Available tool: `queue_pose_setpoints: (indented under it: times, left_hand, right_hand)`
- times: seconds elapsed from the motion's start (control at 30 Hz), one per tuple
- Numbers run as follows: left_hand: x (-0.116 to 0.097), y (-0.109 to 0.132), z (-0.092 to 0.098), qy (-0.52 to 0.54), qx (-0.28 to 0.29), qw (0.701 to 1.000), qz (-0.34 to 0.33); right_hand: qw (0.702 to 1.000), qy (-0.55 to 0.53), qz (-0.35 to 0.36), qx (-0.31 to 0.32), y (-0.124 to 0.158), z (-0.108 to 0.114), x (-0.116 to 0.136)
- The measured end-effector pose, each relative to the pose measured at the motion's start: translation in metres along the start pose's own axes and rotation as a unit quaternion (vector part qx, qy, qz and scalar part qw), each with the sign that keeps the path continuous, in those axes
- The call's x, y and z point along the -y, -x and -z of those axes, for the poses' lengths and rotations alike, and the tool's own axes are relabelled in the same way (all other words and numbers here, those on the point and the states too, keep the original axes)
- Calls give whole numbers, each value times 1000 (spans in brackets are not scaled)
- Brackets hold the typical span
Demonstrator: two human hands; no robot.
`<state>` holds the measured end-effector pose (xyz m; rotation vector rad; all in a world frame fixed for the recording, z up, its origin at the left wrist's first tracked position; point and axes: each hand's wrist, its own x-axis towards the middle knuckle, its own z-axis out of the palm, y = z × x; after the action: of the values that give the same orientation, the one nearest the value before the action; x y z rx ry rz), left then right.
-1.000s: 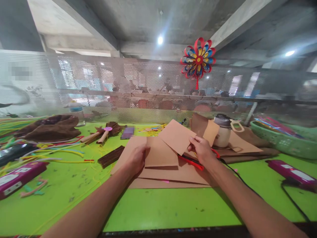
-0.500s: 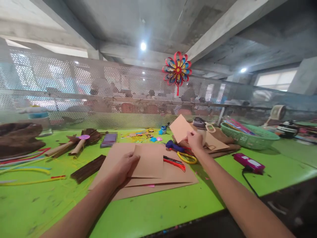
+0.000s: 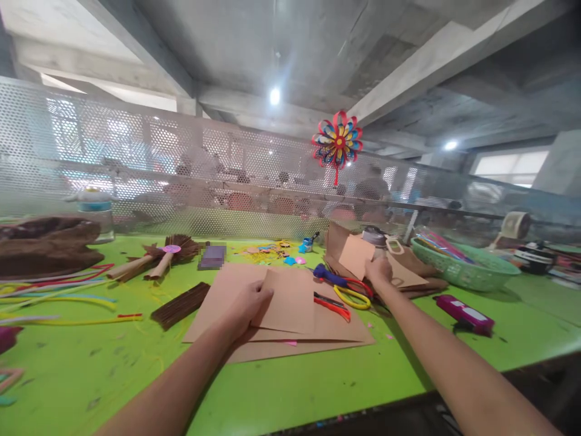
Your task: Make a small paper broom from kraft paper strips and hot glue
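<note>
My left hand (image 3: pixel 247 306) grips the left edge of a square brown paper sheet (image 3: pixel 290 300) between thumb and fingers. That sheet rests over larger brown paper sheets (image 3: pixel 218 321) on the table. Further right and back, my right hand (image 3: pixel 380 270) is closed on a smaller brown paper piece (image 3: pixel 356 255), held tilted in front of a lidded cup (image 3: pixel 374 235). Red-handled scissors (image 3: pixel 336 307) lie on the large sheets, partly covered by the square sheet. Beside them are yellow-handled scissors (image 3: pixel 351 297) and a dark blue-handled tool (image 3: pixel 329 275).
A green basket (image 3: pixel 472 275) of wrapped items and a purple device (image 3: pixel 465 315) are at the right. On the left lie brown paper flowers (image 3: pixel 167 257), a folded brown strip (image 3: pixel 179 306) and coloured strips (image 3: pixel 59 293). A perforated screen (image 3: pixel 254 200) stands behind the green table (image 3: pixel 272 393).
My right hand has lowered its paper piece towards the brown pile by the cup. My left hand stays on the square sheet. The view has shifted slightly left.
</note>
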<state>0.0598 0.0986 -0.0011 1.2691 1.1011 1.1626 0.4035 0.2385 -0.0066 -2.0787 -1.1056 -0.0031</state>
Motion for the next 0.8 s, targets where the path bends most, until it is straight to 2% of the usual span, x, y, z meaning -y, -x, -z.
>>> queue_pose_setpoints:
  times: [0.13, 0.27, 0.47, 0.63, 0.8]
  left_hand:
    - [0, -1, 0, -15, 8, 1000, -2]
    - [3, -2, 1, -32, 6, 999, -12]
    - [5, -5, 1, -56, -5, 998, -20]
    - [3, -6, 1, -64, -4, 998, -20]
    - [2, -5, -2, -37, 3, 999, 1]
  right_hand:
    - [999, 30, -7, 24, 1, -8, -4]
    - [996, 60, 32, 60, 0, -12, -5]
    - [978, 90, 181, 43, 1, -8, 15]
    - [942, 97, 321, 28, 5, 3, 38]
    - [911, 110, 394, 51, 11, 13, 31]
